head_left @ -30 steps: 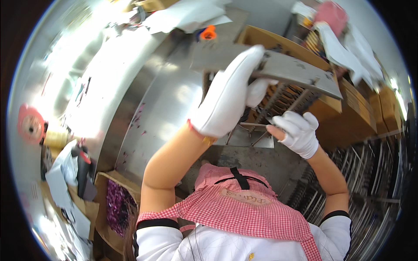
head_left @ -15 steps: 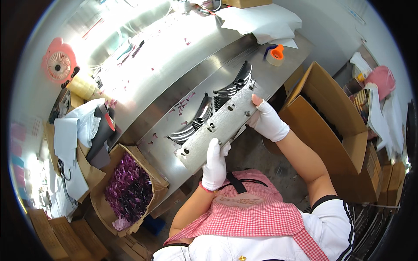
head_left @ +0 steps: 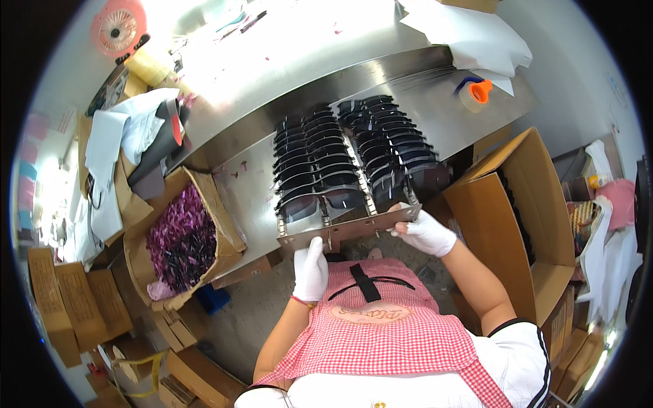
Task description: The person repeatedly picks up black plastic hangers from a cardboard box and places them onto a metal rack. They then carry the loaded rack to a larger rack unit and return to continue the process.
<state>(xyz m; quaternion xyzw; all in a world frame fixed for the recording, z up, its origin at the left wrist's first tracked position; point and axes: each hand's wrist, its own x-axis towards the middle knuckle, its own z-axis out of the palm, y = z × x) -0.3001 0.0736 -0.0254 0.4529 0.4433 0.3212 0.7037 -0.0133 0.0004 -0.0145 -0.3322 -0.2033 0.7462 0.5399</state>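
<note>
Thumb up against the metal, the left hand point(head_left: 311, 270), in its white glove, pinches the near end plate point(head_left: 350, 228) of a metal rack, its other fingers tucked out of sight beneath. Over at the plate's far right, the right hand point(head_left: 425, 233), gloved too but with bare fingertips showing, pinches that corner from above and below.

And what a load behind that plate! Dark curved lenses point(head_left: 317, 170) sit row upon row along the rack's bars, with a second bank of dark lenses point(head_left: 391, 146) right beside them. The rack lies on the steel desk point(head_left: 248, 214), its plate out at the front edge.

Just left, tight to the desk, an open carton point(head_left: 230, 228) shows off shiny purple strips point(head_left: 180, 234). Near the right hand stands a taller open carton point(head_left: 484, 231), something dark inside. Farther back on the desk, there's an orange tape dispenser point(head_left: 480, 90), white sheets point(head_left: 486, 41) behind it, and away up left a pink fan point(head_left: 119, 28) near clear yellowish rolls point(head_left: 148, 66).
</note>
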